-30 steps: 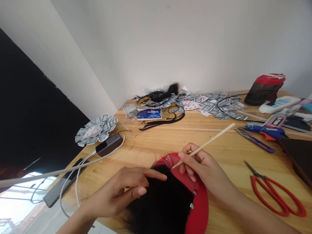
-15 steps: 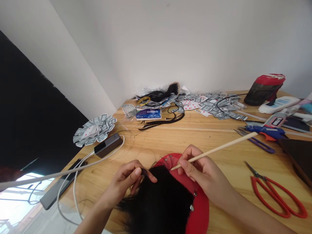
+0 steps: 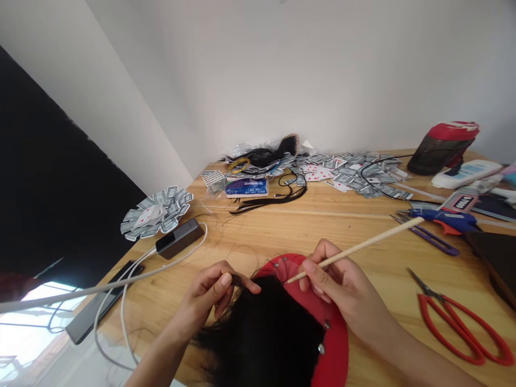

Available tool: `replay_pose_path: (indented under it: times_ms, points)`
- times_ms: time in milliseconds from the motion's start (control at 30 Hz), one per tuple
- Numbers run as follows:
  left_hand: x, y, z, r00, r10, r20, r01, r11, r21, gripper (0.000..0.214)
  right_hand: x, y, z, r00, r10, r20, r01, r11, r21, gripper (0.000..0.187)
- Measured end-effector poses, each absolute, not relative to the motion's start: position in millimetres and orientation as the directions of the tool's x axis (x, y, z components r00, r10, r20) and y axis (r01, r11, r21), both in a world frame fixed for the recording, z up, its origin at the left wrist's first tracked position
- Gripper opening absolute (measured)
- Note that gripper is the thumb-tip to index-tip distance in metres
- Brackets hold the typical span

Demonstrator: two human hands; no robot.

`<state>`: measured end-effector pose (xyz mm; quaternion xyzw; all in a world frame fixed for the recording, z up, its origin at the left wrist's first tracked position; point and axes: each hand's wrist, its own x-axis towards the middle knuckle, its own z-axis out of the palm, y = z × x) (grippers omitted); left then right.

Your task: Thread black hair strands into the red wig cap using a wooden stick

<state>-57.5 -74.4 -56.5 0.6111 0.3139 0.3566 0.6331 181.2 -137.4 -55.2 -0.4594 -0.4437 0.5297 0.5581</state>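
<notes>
A mass of black hair (image 3: 268, 336) lies over a red rounded base (image 3: 336, 344), with several silver pins along the edge. Between the thumb and fingers of my left hand (image 3: 215, 293) a small lock of that hair is pinched, at the upper left of the mass. My right hand (image 3: 336, 279) grips a thin pale wooden stick (image 3: 371, 240) like a pen. The stick's lower tip is at the hair's top edge; whether it touches the hair I cannot tell.
Red-handled scissors (image 3: 455, 317) lie at right, near purple snips (image 3: 433, 239) and a blue glue gun (image 3: 447, 217). White cables (image 3: 124, 306), a power bank (image 3: 179, 240) and a phone (image 3: 100, 303) are at left. Scattered cards (image 3: 355, 172) and a blue box (image 3: 246, 187) sit by the wall.
Both hands keep their grips, with the stick tip still by the hair's top edge. The view has shifted slightly, so things at right appear a little farther right.
</notes>
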Motion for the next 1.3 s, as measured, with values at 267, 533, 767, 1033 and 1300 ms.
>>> replay_pose_path:
  times_ms: [267, 533, 767, 1033, 1300]
  points:
    - [-48.1, -82.5, -42.7, 0.372, 0.928, -0.015, -0.142, 0.073, 0.987, 0.041, 176.4, -138.8, -51.6, 0.000, 1.000, -0.024, -0.199, -0.023, -0.980, 0.035]
    - [-27.8, -93.8, -47.7, 0.272, 0.962, -0.034, -0.253, 0.105, 0.962, 0.041, 173.5, -139.5, -56.0, 0.012, 0.999, 0.029, -0.120, 0.031, -0.992, 0.030]
    - [-17.9, -104.8, -45.0, 0.117, 0.990, -0.084, -0.288, 0.115, 0.951, 0.046, 173.6, -142.8, -54.7, -0.006, 0.999, 0.039, -0.015, 0.039, -0.999, 0.026]
    - [-12.3, -108.4, -53.6, 0.028, 0.999, -0.031, -0.281, 0.038, 0.959, 0.039, 172.1, -142.8, -56.5, 0.024, 0.995, 0.094, -0.019, 0.094, -0.995, 0.026]
    - [-13.0, -110.4, -56.3, -0.009, 1.000, -0.016, -0.286, 0.013, 0.958, 0.042, 172.4, -141.3, -54.9, 0.023, 0.994, 0.103, -0.007, 0.103, -0.995, 0.024]
